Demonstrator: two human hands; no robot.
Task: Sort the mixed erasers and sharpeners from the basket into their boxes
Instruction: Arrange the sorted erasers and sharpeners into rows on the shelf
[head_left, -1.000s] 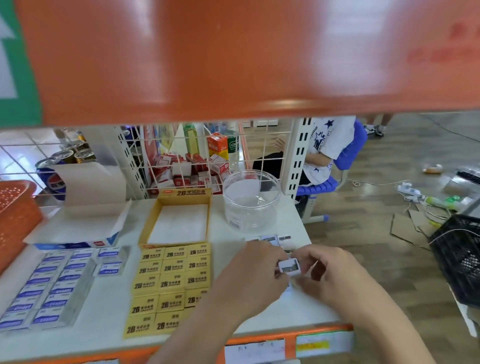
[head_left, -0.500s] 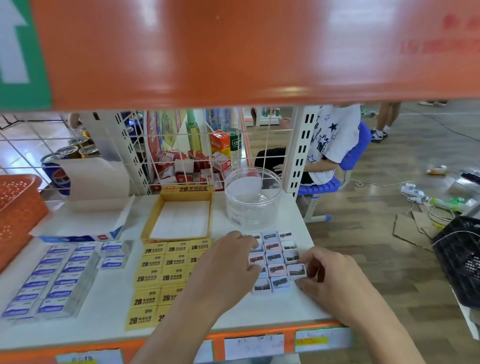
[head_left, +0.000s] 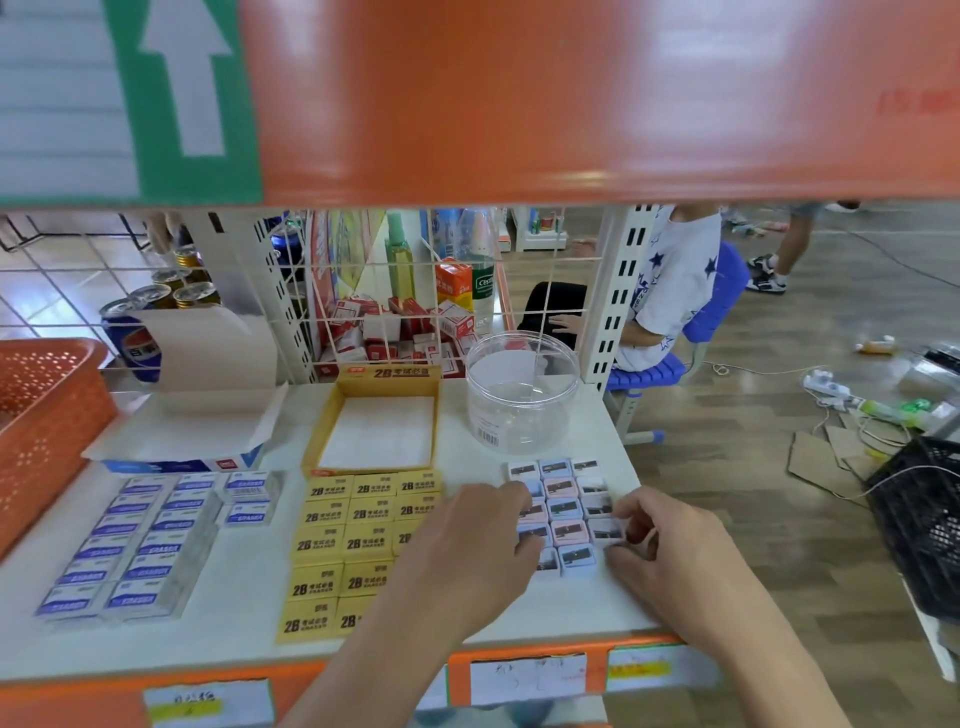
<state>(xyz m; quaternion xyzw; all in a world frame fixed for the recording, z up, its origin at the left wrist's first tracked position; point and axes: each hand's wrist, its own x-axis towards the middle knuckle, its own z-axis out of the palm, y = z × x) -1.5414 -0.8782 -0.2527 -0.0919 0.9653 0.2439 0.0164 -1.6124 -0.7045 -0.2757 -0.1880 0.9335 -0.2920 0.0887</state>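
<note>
**Sharpeners getting squared up on the shelf**

Sharpeners (head_left: 563, 512) sit in a tight grid on the white shelf (head_left: 244, 597), just in front of the clear tub (head_left: 522, 400) they're presumably headed for; my guess is the neat block makes counting easier. Right hand (head_left: 670, 551) pinches the end sharpener (head_left: 607, 530) at the grid's right edge; left hand (head_left: 467, 551) lies bent-fingered against the left column, probably as a stop, though I can't tell if it grips anything. Yellow erasers (head_left: 363, 519) read "2B", same as their yellow box (head_left: 387, 372); blue erasers (head_left: 145, 540) read "ERASER"; the tub wears a barcode sticker; orange basket (head_left: 47, 431) sits far left.
</note>
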